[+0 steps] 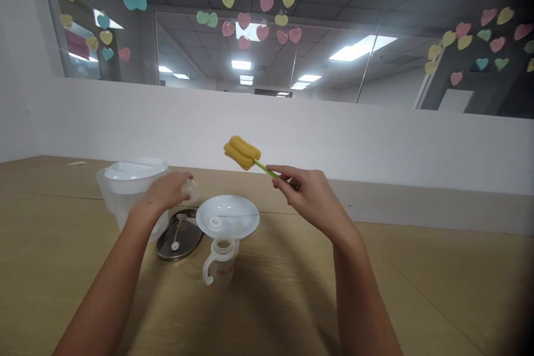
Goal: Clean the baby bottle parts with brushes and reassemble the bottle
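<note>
My right hand (306,189) pinches the green handle of a sponge bottle brush (242,152), its yellow head raised and pointing left. Closed around a small clear, rounded piece (191,191), perhaps a bottle cap, my left hand (169,192) is held in front of the white lidded container. Below and between the hands stands a baby bottle (223,267) without its top, with side handles and red lettering. Behind it, a white bowl (246,225) holds a white ring (215,223). On a metal tray (189,238) lies a thin straw with a white end (176,245).
The large translucent white container (136,175) stands at the left, partly hidden by my left hand and forearm. A small flat scrap (77,163) lies at the table's far left. Behind the table (417,272) runs a white wall (375,139) below a window with heart-shaped notes.
</note>
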`<state>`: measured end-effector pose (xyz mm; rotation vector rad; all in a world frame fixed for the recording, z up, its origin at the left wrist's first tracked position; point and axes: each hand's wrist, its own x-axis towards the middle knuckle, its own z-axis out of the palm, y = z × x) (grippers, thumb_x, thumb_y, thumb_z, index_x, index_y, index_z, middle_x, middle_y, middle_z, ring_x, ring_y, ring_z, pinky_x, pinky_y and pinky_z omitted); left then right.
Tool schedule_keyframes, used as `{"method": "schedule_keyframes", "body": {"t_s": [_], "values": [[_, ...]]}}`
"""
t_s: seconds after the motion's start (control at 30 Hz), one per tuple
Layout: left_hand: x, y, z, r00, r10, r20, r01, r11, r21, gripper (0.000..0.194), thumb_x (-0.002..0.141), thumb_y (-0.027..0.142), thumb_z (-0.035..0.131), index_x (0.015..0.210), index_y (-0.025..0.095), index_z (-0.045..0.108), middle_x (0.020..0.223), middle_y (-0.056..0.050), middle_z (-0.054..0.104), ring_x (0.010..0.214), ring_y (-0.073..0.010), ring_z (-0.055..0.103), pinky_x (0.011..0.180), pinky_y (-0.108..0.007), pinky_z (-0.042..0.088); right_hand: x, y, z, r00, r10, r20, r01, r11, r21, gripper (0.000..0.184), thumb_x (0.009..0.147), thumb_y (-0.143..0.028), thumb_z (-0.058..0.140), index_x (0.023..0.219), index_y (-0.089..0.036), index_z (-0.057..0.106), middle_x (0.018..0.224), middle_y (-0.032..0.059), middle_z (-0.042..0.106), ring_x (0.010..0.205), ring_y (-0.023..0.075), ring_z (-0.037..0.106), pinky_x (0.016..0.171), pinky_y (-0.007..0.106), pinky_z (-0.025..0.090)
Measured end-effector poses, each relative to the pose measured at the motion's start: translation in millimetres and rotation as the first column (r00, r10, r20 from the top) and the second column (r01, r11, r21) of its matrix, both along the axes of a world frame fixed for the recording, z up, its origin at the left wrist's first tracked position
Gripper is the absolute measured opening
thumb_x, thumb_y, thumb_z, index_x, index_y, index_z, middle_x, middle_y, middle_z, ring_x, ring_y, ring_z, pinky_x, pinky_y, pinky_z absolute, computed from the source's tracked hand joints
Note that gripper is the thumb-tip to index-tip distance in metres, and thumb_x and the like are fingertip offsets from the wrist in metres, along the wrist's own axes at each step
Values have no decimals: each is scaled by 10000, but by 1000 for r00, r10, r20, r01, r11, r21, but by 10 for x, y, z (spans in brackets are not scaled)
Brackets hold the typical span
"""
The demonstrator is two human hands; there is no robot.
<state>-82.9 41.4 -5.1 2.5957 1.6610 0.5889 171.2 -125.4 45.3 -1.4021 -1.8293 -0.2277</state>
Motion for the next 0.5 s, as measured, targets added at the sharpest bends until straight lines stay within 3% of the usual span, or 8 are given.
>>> {"method": "schedule_keyframes", "body": {"t_s": [0.07,0.2,0.3,0.5], "values": [[10,147,-141,996,40,-79,-56,977,-206,477,601,234,616,1074,178,597,1119,-131,621,1006,-286,580,825,-352,437,-6,-36,15,999,31,-30,-32,999,-21,307,867,-239,465,1120,-240,638,772,17,658,544,115,529,534,242,394],[51,297,-375,988,32,-150,-100,878,-468,247,497,234,680,723,136,663,682,-113,686,611,-265,647,572,-326,479,-10,-70,26,994,86,-71,-90,994,-60,305,867,-263,482,1132,-241,632,802,21,658,541,105,524,538,242,408],[116,327,-488,984,23,-175,-107,865,-490,225,525,273,670,695,127,653,652,-128,681,607,-279,646,548,-334,474,0,-72,25,992,93,-88,-99,993,-62,302,862,-274,495,1129,-248,634,801,19,657,535,100,516,535,242,409],[381,282,-618,969,-11,-246,-87,920,-382,252,491,222,706,725,133,669,845,-176,697,747,-326,659,630,-368,488,7,-75,33,990,105,-89,-111,992,-65,300,858,-265,504,1129,-256,633,794,10,656,524,96,511,535,242,409]]}}
